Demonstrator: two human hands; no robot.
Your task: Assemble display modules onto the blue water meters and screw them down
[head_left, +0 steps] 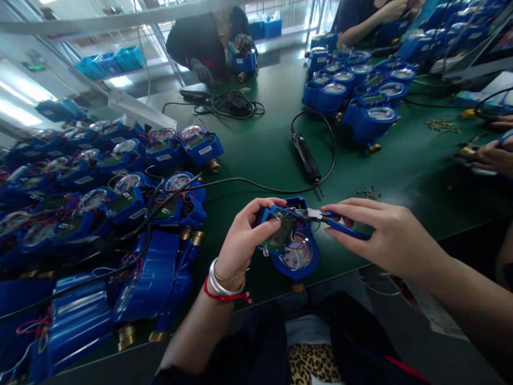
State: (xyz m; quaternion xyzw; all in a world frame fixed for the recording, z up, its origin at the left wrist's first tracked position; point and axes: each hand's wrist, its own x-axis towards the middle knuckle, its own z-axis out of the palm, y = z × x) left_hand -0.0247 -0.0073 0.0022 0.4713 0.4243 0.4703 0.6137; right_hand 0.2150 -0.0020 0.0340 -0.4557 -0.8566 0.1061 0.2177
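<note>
My left hand [245, 235] grips an open blue water meter [294, 251] at the table's near edge, thumb pressed on its green circuit board [280, 231]. My right hand [380, 232] is closed on blue-handled pliers [340, 223], whose metal jaws touch the wires at the meter's top. Coloured wires and a round dial show inside the meter body. A silver bangle and red string sit on my left wrist.
Several blue meters [120, 203] are heaped at the left, more stand in rows [360, 96] at the back right. A black electric screwdriver [306, 158] with cable lies mid-table. Small screws [368, 192] are scattered nearby. Other people work at the far side and at the right edge [492, 155].
</note>
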